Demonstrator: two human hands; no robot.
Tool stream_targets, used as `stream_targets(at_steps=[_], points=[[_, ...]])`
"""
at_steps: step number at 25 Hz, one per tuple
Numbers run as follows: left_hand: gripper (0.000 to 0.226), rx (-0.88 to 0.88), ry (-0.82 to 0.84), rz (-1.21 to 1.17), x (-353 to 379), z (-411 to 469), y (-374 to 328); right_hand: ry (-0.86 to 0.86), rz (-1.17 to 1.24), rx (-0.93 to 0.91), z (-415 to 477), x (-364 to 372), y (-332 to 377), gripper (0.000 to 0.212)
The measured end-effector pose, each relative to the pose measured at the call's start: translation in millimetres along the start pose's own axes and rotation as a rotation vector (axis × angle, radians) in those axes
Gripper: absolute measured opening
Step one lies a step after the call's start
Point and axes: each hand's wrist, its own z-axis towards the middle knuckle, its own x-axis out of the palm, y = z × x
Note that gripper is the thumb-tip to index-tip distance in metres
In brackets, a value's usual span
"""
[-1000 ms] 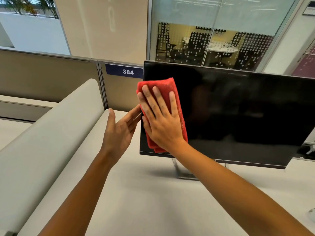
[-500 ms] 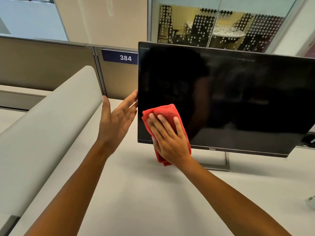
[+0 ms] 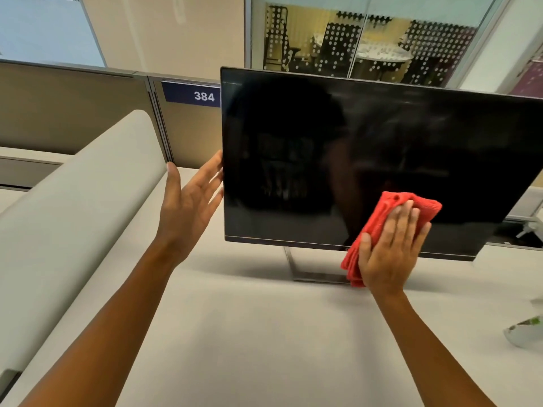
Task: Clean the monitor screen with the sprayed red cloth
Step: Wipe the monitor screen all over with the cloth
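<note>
— Where is the cloth (image 3: 382, 210)?
— Folded and flat on the low right part of the monitor (image 3: 293, 136), hanging past its bottom edge in front of the stand (image 3: 296, 268).
— What holds it there?
— The right hand (image 3: 388, 251) presses it to the glass, fingers straight and close together, thumb out to the left on the red fabric.
— And the left hand (image 3: 188, 204)?
— Palm up and open, fingers straight and a little apart, tips touching the monitor's left edge. It grips nothing.
— The screen?
— Dark, showing only dim reflections. It stands on a pale desk (image 3: 249, 333).
— Anything else?
— A padded grey divider (image 3: 73, 215) on the left, and a blue "384" sign (image 3: 194, 95) on the far partition, just left of the monitor.
</note>
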Motion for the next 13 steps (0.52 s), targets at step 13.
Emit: stream_targets(at_steps=[13], points=[[0.062,-0.019,-0.050,0.043,9,-3,3,-0.088,0.254,0.575,30,-5,71,0.063]])
